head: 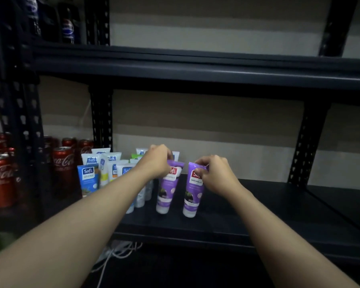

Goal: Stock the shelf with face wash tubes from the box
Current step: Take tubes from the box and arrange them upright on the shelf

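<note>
Two purple Safi face wash tubes stand cap-down on the dark shelf (258, 206). My left hand (156, 161) grips the crimped top of the left purple tube (166, 194). My right hand (215, 173) pinches the top of the right purple tube (192, 196). The two tubes stand a little apart, side by side. To their left, several blue-and-white Safi tubes (104, 169) stand in a group, partly hidden behind my left forearm. The box is out of view.
Red Coca-Cola cans (62, 167) fill the neighbouring shelf at the left. Dark Pepsi bottles (68, 23) stand on the upper left shelf. Black perforated uprights (102, 121) frame the bay. White cables (116, 252) hang below the shelf edge. A bare shelf board (195, 69) runs above.
</note>
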